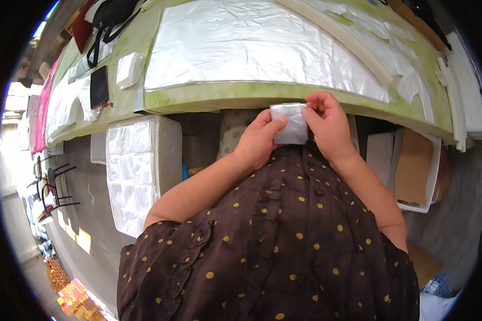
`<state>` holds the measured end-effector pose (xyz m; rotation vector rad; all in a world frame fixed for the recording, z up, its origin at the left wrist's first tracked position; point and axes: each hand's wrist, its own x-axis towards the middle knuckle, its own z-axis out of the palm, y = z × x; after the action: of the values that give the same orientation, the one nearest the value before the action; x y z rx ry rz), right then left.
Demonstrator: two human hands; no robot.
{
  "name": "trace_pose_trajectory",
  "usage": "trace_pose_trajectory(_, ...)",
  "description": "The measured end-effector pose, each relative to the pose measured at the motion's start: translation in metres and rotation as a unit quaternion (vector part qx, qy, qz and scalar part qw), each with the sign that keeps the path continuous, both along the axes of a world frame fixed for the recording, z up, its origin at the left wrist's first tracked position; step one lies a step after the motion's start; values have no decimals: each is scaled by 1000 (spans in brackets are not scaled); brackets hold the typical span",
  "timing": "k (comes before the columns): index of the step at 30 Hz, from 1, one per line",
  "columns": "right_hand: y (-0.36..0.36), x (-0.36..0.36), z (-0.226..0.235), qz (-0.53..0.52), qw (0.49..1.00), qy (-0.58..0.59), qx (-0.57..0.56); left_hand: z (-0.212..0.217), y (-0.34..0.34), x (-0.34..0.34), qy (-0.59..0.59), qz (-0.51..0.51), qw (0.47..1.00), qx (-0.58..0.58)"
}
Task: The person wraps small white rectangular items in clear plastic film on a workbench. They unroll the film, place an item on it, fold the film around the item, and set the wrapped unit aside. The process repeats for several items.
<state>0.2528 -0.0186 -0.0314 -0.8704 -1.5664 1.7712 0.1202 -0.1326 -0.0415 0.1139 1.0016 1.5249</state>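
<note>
A small square stack of clear plastic film [290,127], whitish and shiny, is held upright in front of my body, just off the table's near edge. My left hand [256,140] grips its left side, thumb on the front face. At its upper right corner, the thumb and bent fingers of my right hand [329,127] pinch the film; the exact fingertip contact is partly hidden. Beyond both hands, a broad sheet of clear plastic [241,51] lies spread over the green-covered table [214,96].
Left of my arm stands a white foam box [168,160] topped with rows of clear packets. A dark phone [98,88], a small white stack [128,69] and a black bag [112,15] lie on the table's left. At right, a white bin [432,171] holds cardboard. A pale strip [343,38] crosses the sheet.
</note>
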Motion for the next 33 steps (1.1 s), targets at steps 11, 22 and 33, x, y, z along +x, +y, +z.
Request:
trace_pose_trajectory(11, -7, -5, -13, 40, 999, -12, 30, -23, -24, -16, 146, 68, 987, -11)
trace_pose_trajectory(22, -8, -4, -38, 115, 993, -23, -29, 33, -111, -179, 295, 314, 894, -120)
trace_pose_trajectory(33, -5, -1, -39, 109, 993, -23, -30, 85, -79, -369, 445, 281, 816, -238)
